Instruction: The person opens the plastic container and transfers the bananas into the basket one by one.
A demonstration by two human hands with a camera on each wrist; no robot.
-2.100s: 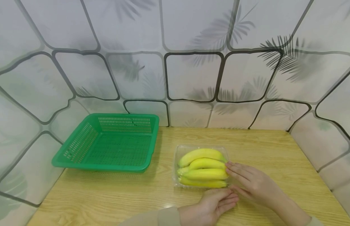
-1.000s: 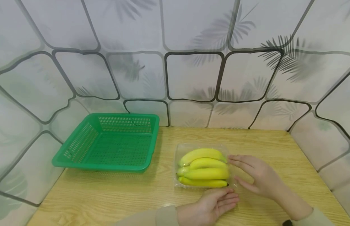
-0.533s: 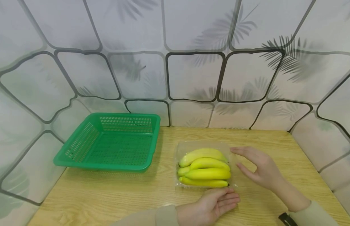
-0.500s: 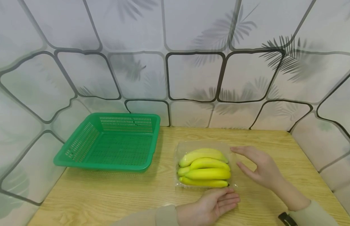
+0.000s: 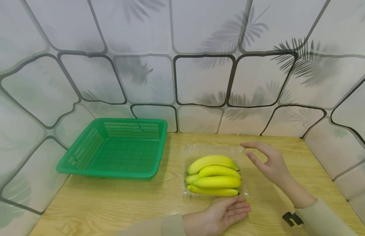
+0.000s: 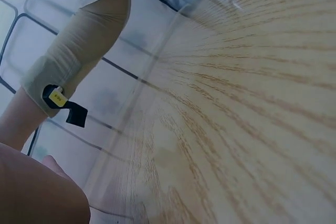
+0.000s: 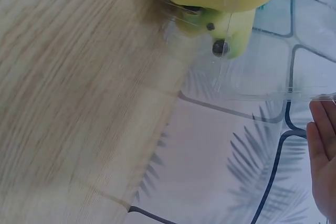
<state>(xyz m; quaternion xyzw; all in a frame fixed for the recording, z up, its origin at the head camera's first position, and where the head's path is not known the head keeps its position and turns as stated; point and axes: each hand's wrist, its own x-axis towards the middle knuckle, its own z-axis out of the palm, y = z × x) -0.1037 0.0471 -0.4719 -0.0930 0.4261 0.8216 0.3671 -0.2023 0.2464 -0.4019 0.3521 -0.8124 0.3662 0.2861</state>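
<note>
Several yellow bananas (image 5: pixel 219 182) lie side by side in a clear plastic clamshell box (image 5: pixel 185 195) in the middle of the table. The box's see-through lid (image 5: pixel 211 150) stands raised toward the back. At the lid's right edge, my right hand (image 5: pixel 272 164) touches with extended fingertips, thumb held apart. The right wrist view shows those fingers (image 7: pixel 321 129) against the lid's rim, and banana ends (image 7: pixel 231 35) through the plastic. My left hand (image 5: pixel 216 213) lies palm up at the box's front right corner, fingers relaxed. Most of it is out of the left wrist view.
A green plastic basket (image 5: pixel 126 175) with slotted walls stands to the left of the box. The wood-grain table (image 5: pixel 117 206) meets a patterned wall covering (image 5: pixel 203 82) at the back and sides. A black strap (image 5: pixel 292 219) hangs at the right sleeve.
My right hand has moved away from the bananas, back and slightly right, and the clear lid has risen and tipped backward with it. The left hand has stayed almost still.
</note>
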